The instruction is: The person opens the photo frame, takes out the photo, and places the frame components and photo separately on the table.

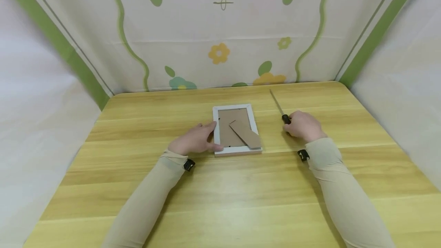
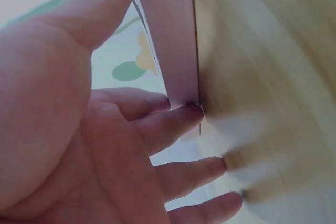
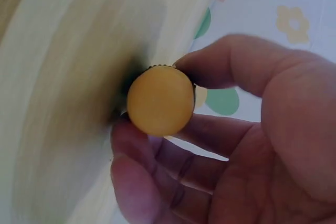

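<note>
A white picture frame (image 1: 236, 150) lies face down on the wooden table, showing its brown backing board and a slanted cardboard stand (image 1: 249, 134). At its left side, my left hand (image 1: 197, 140) touches the edge, with the thumb by the near corner and the fingers spread farther up. The left wrist view has the frame's side (image 2: 173, 35) against the fingertips. My right hand (image 1: 304, 126) grips a screwdriver (image 1: 277, 104) by its black handle, the long metal shaft pointing to the back. The handle's round yellow end (image 3: 161, 100) faces the right wrist camera, between thumb and curled fingers.
The wood-grain table (image 1: 213, 202) reaches a patterned cloth backdrop (image 1: 186, 30) with flowers and leaves at the back. White cloth walls stand on the left (image 1: 31, 98) and the right (image 1: 406, 87).
</note>
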### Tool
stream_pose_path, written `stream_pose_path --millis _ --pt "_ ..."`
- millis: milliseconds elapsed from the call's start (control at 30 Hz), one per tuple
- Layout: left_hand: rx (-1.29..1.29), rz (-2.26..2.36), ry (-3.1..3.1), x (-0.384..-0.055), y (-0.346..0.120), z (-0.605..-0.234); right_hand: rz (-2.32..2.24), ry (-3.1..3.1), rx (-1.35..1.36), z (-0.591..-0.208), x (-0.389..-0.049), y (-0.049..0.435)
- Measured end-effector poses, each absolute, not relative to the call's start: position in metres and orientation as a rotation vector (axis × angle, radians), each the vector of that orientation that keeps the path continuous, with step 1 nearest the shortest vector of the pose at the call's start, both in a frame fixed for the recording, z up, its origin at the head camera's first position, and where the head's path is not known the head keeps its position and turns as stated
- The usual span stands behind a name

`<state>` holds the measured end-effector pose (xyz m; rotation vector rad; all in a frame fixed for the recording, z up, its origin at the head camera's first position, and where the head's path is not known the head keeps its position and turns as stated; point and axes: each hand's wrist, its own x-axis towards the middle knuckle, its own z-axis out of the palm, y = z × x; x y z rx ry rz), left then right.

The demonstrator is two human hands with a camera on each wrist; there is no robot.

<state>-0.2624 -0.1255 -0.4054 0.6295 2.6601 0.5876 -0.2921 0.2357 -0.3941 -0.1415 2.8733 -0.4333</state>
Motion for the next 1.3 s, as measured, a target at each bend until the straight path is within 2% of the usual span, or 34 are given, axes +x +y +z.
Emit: stream_pose_path --millis 767,1067,1300 --pt "0.692 0.455 2.661 -0.260 -0.127 -0.401 -0.658 2.948 -0.120 -0.358 -0.284 0.249" --pt "0.690 0.404 2.687 -0.261 -0.125 -0.402 -0.685 2.864 -0.313 -0.340 -0.272 0.231" --pt "0.671 0.397 2.674 -0.259 -0.127 -0.401 -0.702 2.868 -0.398 -0.340 -0.265 0.213"
